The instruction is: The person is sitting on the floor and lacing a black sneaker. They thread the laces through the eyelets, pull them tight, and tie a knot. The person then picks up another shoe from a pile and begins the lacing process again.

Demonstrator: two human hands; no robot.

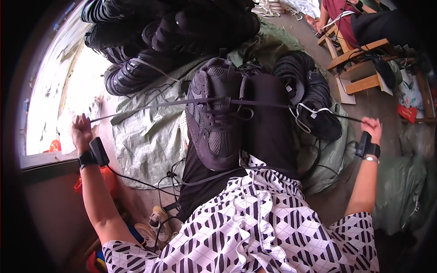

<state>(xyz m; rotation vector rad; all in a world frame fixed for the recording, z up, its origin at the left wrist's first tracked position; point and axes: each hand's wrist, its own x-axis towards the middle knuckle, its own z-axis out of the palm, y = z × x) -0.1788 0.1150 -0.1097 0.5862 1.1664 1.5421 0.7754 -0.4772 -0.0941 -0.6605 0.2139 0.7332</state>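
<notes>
A dark grey sneaker (218, 136) rests on my lap, its toe toward me. Laces run through its lower eyelets and cross at the tongue. From there one shoelace (159, 105) stretches nearly straight out to both sides. My left hand (82, 131), far out to the left, is closed on one end. Out at the right, my right hand (372, 129) pinches the other end. Both arms are spread wide, and each wrist wears a black strapped device. A white lace (314, 109) crosses near the right stretch, beside a black shoe (323, 119).
Piles of black shoes (182, 32) lie ahead on a green woven sheet (145, 150). More nested shoes (293, 73) stand right of my knee. A person (378, 25) sits at upper right by wooden stools (359, 82). Light-coloured shoes (160, 223) and a black cable are lower left.
</notes>
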